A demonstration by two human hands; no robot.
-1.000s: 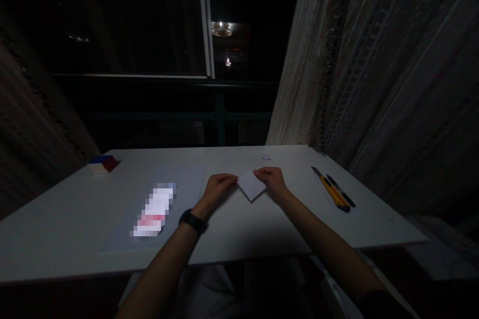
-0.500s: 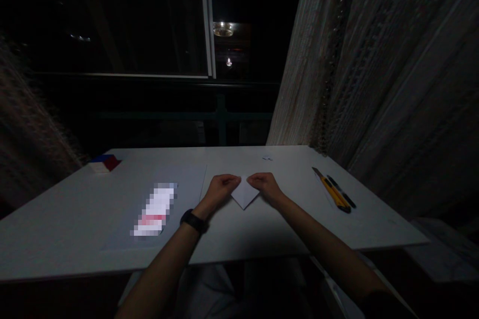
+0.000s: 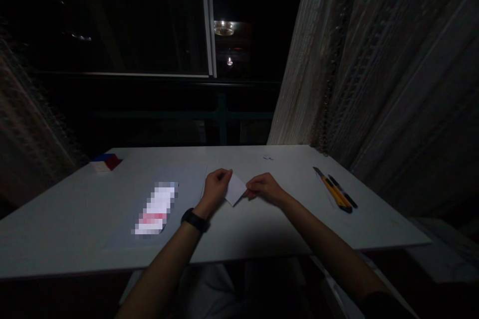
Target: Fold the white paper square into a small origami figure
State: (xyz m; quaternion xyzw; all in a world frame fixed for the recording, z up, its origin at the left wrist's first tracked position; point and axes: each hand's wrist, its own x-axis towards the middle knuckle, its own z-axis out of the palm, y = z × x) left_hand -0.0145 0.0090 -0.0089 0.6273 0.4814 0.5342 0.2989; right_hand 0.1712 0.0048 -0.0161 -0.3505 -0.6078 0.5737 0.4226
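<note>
Head view, folded paper: We have the folded white paper (image 3: 235, 190) between our hands, one corner pointing down toward us. Over the last half second it has shifted toward our left side.

Head view, left hand: Our left hand (image 3: 216, 190) pinches the paper near its top corner, thumb and fingers closed on it, and covers part of its left side.

Head view, right hand: Our right hand (image 3: 266, 187) has moved from the upper edge to the right corner, fingertips touching it. We cannot tell whether they pinch it or only rest there.

Head view, what the change means: As we judge it, our left grip now steadies the sheet while the right fingers can work that corner. We see no crease clearly enough to say how the layers lie.

Head view, left of the grip: Our dark wristband (image 3: 194, 220) sits behind the left hand. Beyond it, a blurred bright rectangle (image 3: 155, 209) lies on a pale sheet (image 3: 192, 179), with a red, white and blue block (image 3: 105, 162) farther out.

Head view, right of the grip: A yellow cutter (image 3: 334, 193) lies just beside a dark pen (image 3: 342, 191), well apart from our fingers.

Head view, beyond the grip: Small white scraps (image 3: 268, 158) lie on the white table (image 3: 75, 229).
</note>
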